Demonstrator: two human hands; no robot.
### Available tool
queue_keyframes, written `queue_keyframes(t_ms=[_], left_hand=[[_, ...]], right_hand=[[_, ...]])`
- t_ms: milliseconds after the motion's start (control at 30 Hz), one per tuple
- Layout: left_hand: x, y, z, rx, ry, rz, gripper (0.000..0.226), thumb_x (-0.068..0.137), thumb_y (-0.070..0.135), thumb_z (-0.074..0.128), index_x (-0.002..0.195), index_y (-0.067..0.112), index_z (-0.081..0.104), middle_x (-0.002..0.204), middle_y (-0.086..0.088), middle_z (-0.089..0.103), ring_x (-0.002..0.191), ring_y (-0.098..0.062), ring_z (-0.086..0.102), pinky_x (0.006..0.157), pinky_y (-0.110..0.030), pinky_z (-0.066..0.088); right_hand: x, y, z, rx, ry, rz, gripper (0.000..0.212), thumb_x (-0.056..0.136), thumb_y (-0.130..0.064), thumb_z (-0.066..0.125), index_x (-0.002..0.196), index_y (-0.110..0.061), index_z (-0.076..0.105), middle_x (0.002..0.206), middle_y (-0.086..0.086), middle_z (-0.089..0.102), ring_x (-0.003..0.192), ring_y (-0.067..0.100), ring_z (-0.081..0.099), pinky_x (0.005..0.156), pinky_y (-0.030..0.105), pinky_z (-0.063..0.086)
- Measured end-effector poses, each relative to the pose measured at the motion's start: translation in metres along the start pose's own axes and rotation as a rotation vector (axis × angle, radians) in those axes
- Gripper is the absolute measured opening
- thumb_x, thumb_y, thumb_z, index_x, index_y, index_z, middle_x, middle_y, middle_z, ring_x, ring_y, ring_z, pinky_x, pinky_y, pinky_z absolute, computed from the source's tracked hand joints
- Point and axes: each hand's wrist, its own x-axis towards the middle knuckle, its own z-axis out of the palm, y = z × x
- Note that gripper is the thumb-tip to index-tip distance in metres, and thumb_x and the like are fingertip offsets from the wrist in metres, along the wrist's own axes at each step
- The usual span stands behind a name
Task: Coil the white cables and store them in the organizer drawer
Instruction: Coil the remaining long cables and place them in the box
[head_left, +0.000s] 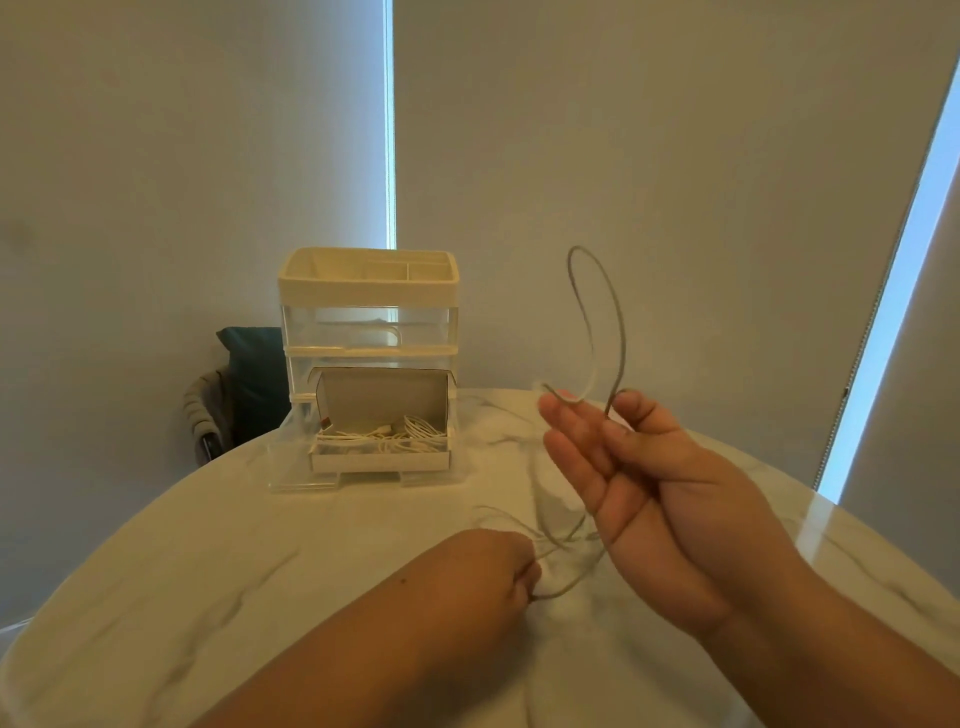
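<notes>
Head view: coiling step in hand. Note right hand (639, 467), right of centre, raised with fingers nearly straight and thumb pinching the white cable (618, 322), one loop standing above the fingertips. Note left hand (498, 571), bottom centre, curled round the trailing length just above the counter (260, 571). Feed slack from the left hand in even turns; lay each turn against the first loop and match its size. Avoid twist and kinks. Keep loose strands off the rounded counter edge at lower left. Find the drawer (379, 460) of the organizer (369, 280) open, left of centre, with stored cables (410, 434) inside; approach across the counter in front of it. Ignore the chair (244, 384) behind, at left.
</notes>
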Motion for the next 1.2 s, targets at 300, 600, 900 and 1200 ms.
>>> queue_keyframes(t_ms=[300, 600, 900, 1200], left_hand=[[-0.005, -0.002, -0.004, -0.266, 0.047, 0.095, 0.016, 0.094, 0.027, 0.048, 0.104, 0.029, 0.061, 0.097, 0.006, 0.067, 0.092, -0.005, 0.062, 0.088, -0.028, 0.050], [-0.012, -0.013, -0.027, -0.327, 0.190, -0.106, 0.029, 0.102, 0.032, 0.040, 0.085, 0.025, 0.063, 0.086, 0.007, 0.060, 0.083, -0.008, 0.056, 0.081, -0.029, 0.047], [-0.015, -0.007, -0.030, -0.255, 0.146, -0.125, 0.027, 0.103, 0.030, 0.037, 0.087, 0.030, 0.059, 0.093, 0.011, 0.057, 0.089, -0.005, 0.053, 0.079, -0.023, 0.045], [-0.012, -0.025, -0.040, -0.225, 0.257, -0.238, 0.026, 0.102, 0.028, 0.036, 0.088, 0.026, 0.058, 0.091, 0.007, 0.058, 0.084, -0.009, 0.054, 0.075, -0.028, 0.045]], right_hand=[[-0.002, 0.006, -0.035, -1.539, -0.627, -0.227, 0.042, 0.075, -0.019, 0.058, 0.107, -0.044, 0.066, 0.137, -0.039, 0.043, 0.140, -0.016, 0.025, 0.107, 0.014, 0.034], [0.016, -0.012, -0.048, -1.361, -0.125, -0.606, 0.036, 0.073, -0.005, 0.049, 0.079, -0.033, 0.071, 0.085, -0.020, 0.070, 0.083, 0.003, 0.066, 0.070, 0.010, 0.045], [0.046, 0.029, -0.107, -1.697, -0.203, -0.002, 0.041, 0.096, -0.037, 0.060, 0.134, -0.045, 0.050, 0.131, -0.027, 0.051, 0.116, -0.008, 0.050, 0.097, 0.013, 0.039], [0.027, -0.005, -0.070, -1.247, -0.391, 0.230, 0.019, 0.093, -0.021, 0.059, 0.082, -0.015, 0.073, 0.078, 0.011, 0.071, 0.061, 0.023, 0.066, 0.056, 0.031, 0.051]])
